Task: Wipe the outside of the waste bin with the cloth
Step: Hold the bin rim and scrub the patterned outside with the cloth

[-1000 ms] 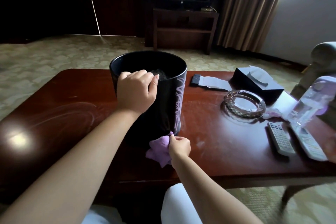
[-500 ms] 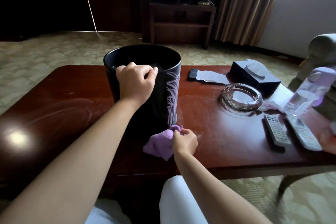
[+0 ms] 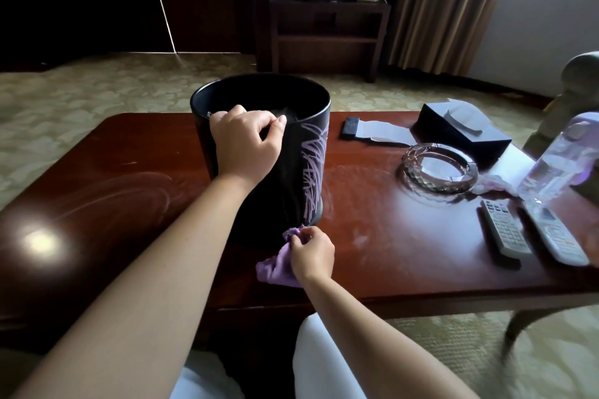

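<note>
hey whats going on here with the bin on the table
A person is cleaning a black waste bin that stands on a wooden coffee table. Their left hand grips the bin's near rim to steady it, while the right hand holds a purple cloth against the bottom of the bin's outer wall. An ashtray, two remotes and a tissue box sit off to the right.

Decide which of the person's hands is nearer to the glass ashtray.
Right. The right hand, holding the purple cloth at the bin's base, lies nearer the glass ashtray; the left hand grips the waste bin rim, farther off.
</note>
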Motion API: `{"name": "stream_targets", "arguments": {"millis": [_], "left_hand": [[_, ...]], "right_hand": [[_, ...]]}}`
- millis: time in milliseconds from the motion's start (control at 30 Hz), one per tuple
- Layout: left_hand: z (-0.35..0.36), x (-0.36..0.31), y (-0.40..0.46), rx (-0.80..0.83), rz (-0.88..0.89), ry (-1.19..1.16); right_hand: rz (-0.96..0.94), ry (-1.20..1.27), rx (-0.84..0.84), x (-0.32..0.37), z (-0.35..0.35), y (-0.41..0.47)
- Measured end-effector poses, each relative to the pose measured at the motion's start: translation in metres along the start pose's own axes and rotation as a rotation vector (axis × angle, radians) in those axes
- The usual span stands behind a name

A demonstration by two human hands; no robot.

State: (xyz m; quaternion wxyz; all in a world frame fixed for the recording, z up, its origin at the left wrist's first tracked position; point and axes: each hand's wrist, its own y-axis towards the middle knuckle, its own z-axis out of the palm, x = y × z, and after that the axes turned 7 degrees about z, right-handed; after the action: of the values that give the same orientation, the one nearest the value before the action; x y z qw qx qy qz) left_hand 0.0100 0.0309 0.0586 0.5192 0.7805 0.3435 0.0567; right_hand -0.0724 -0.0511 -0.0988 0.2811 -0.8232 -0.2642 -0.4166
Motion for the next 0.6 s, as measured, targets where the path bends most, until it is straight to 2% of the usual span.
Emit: {"name": "stream_targets", "arguments": {"millis": [233,433,600], "left_hand": [[0.003,0.002,0.000,-0.036,0.048,-0.012],[0.008,0.003,0.000,-0.111,0.078,0.010],[0.010,0.006,0.000,-0.136,0.089,-0.005]], "right_hand": [[0.060,0.061,-0.132,0.000,-0.007,0.023],[-0.055,0.089,-0.054,-0.016,0.003,0.012],[0.172,0.300,-0.142,-0.001,-0.003,0.018]]}}
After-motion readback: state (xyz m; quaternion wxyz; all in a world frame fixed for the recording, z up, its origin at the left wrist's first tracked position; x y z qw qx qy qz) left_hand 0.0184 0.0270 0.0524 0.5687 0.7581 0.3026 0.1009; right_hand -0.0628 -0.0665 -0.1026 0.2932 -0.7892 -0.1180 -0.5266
